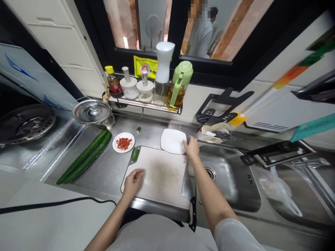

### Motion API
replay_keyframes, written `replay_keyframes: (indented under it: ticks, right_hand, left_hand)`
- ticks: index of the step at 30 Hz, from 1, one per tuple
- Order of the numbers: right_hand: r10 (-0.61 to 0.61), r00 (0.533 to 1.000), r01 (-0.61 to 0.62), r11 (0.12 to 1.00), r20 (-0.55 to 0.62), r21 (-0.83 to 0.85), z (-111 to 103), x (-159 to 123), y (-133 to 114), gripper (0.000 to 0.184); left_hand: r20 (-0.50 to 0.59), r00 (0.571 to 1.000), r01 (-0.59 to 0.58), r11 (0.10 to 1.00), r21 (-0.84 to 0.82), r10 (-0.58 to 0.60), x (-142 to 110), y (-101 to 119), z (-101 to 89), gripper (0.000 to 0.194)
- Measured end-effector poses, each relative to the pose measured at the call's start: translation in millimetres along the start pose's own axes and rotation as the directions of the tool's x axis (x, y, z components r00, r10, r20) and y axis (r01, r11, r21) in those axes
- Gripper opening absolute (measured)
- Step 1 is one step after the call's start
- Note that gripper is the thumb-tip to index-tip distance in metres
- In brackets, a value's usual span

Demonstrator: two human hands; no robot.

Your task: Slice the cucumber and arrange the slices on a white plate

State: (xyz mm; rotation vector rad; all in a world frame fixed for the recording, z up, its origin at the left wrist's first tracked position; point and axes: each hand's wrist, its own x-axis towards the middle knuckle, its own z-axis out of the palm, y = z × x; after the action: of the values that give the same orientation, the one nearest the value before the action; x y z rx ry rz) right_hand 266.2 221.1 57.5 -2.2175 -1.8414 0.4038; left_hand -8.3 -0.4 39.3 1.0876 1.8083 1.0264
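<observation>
My right hand (192, 147) grips the right rim of a square white plate (172, 140), thumb on top. The plate lies just behind a pale cutting board (153, 164) with a damp, greenish stain in its middle. Over the board's left side is my left hand (133, 180), its fingers curled in and no object visible in them. A cucumber piece (135, 154) rests at the board's back left corner, and a smaller cucumber end (138, 129) lies further back on the steel counter. To the right of the board is a knife, its black handle (193, 213) jutting over the front edge.
Two long cucumbers (87, 155) lie left, near a round plate (115, 146) of chopped red pieces and a lidded steel pot (92, 111). A sink (225, 174) is at the right. Behind stands a rack (146, 103) with seasoning jars and an oil pitcher (180, 85).
</observation>
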Motion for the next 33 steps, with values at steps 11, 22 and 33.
replay_keyframes:
  ticks: [11,22,33]
  right_hand:
    - [0.005,0.995,-0.009,0.999,0.096,0.044,-21,-167,82,0.035]
    - [0.2,0.921,-0.171,0.979,0.334,-0.115,-1,-223,84,0.041]
    - [0.259,0.909,-0.221,0.964,0.326,-0.151,0,-224,81,0.049]
  left_hand:
    - [-0.133,0.974,-0.152,0.964,0.218,0.184,3,-1,23.3,0.022]
    - [-0.426,0.896,0.102,0.873,0.477,0.128,65,12,16.4,0.052]
    - [-0.214,0.971,0.043,0.806,0.59,0.104,92,3,-3.2,0.054]
